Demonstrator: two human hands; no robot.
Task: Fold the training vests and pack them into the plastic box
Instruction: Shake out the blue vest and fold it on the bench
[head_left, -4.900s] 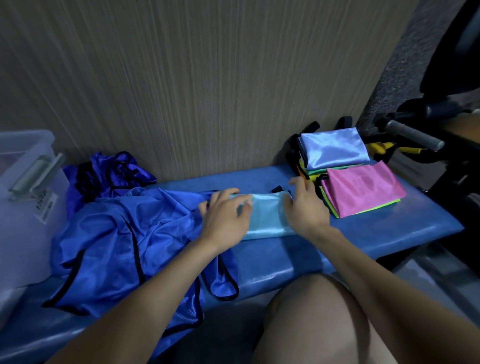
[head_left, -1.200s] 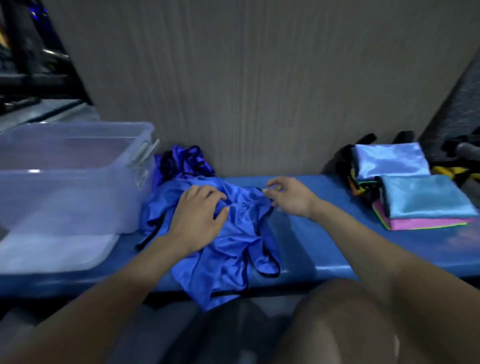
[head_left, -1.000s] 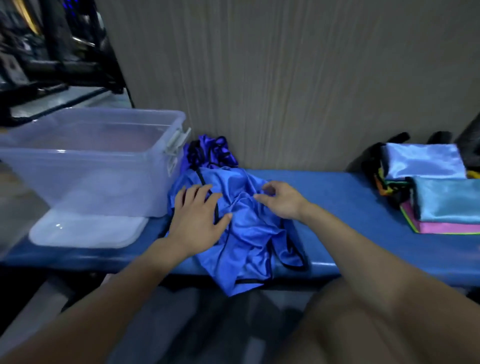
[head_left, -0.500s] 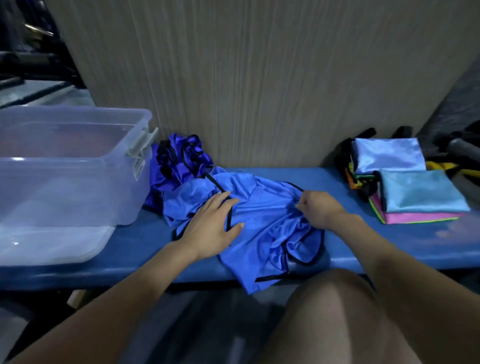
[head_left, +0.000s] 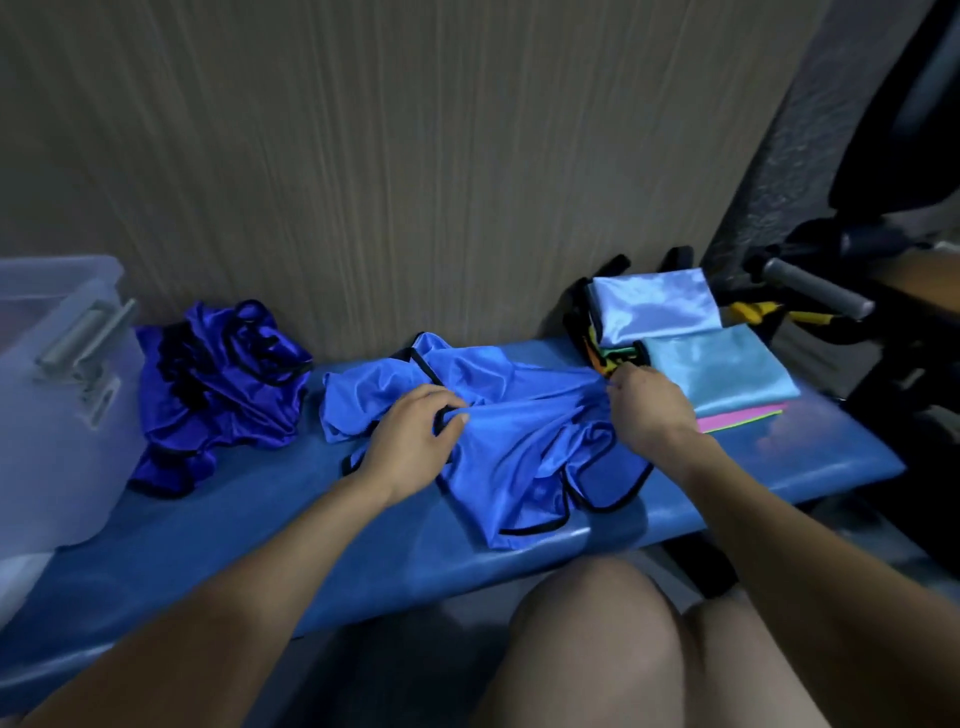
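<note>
We have the blue vest (head_left: 511, 436) lying crumpled on the blue bench (head_left: 270, 535), its long axis running left to right between our hands, shiny with black trim and one corner hanging over the front edge. Our left hand (head_left: 410, 447) pinches a fold near its middle, and our right hand (head_left: 647, 410) grips its right end beside the folded vests (head_left: 722, 374). The clear plastic box (head_left: 49, 384) stands at the bench's left end, its contents not discernible, with a darker blue vest (head_left: 218, 384) bunched just beside it.

Both forearms are bare with no sleeve, watch or ring showing, down to the left hand (head_left: 410, 441) and right hand (head_left: 649, 410), and two bare knees show at five o'clock.
</note>
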